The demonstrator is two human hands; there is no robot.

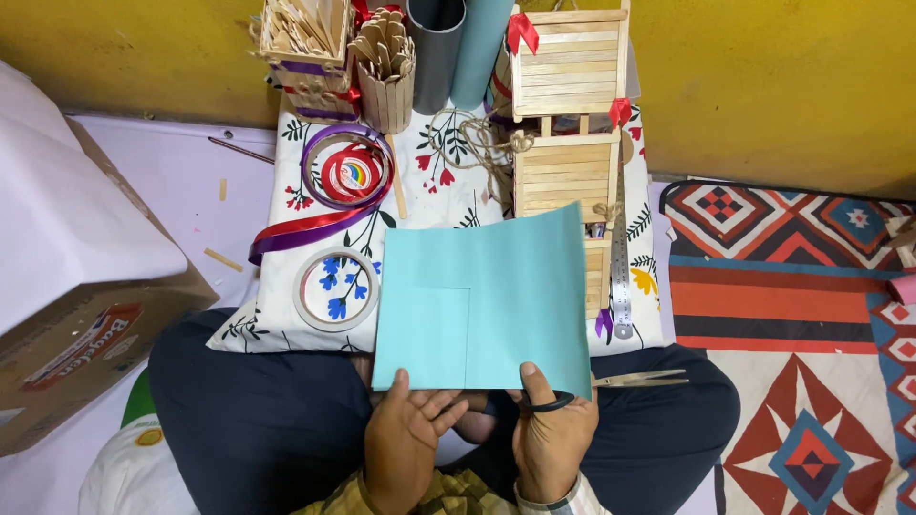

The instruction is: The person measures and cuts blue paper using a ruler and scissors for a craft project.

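Between the two hands: a light blue sheet of paper (482, 305) is held up over the lap, and its lower edge meets the fingertips of both hands.
Left hand (405, 443): the fingers are half open, the thumb lies on the front of the sheet at the lower edge, and the other fingers spread loosely under it; how firm the grip is, I cannot tell.
Right hand (551, 434): the thumb presses on the lower edge of the sheet, and the fingers are closed through the black handles of the scissors (620, 381).
Scissors: the blades point away from the right fingers to the person's right side, almost closed, and they lie flat over the knee.
Sheet: a faint square line shows in its lower left part, just above the left thumb.
Beyond the fingertips, behind the sheet: a floral cloth (448, 181) with a roll of tape (336, 289), ribbon spools (348, 172) and a steel ruler (621, 277).
Farther from the fingers: a small house of wooden sticks (568, 105) and a cup of wooden sticks (385, 81) stand near the yellow wall.
Far from the left fingers: a cardboard box (81, 334) is on the floor.
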